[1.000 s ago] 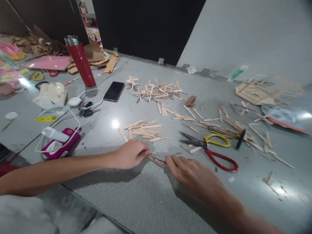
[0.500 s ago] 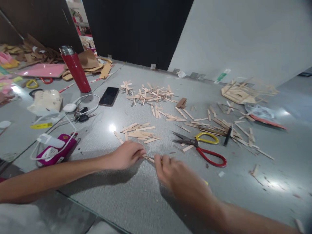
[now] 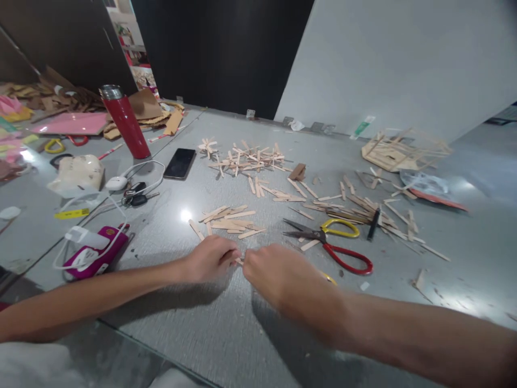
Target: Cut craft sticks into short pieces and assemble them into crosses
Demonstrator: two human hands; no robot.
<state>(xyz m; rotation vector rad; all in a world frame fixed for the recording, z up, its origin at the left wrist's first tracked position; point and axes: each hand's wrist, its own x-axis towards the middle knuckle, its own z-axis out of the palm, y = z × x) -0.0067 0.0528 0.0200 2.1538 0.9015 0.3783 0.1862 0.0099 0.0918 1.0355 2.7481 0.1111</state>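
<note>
- Wood shows between our hands: a little stick (image 3: 239, 261), near the table's (image 3: 226, 334) near edge.
- Our left hand (image 3: 212, 258) pinches one end of it.
- Our right hand (image 3: 283, 272) is up close at the other end, but its fingertips are hidden, so we cannot tell what it grips.
- Loose sticks (image 3: 232, 223) lie in a pile past our left hand, toward the far edge.
- Scissors (image 3: 322, 235) lie open past our right hand.
- Our phone (image 3: 180, 163) and red bottle (image 3: 128, 126) sit closer to the far edge.
</note>
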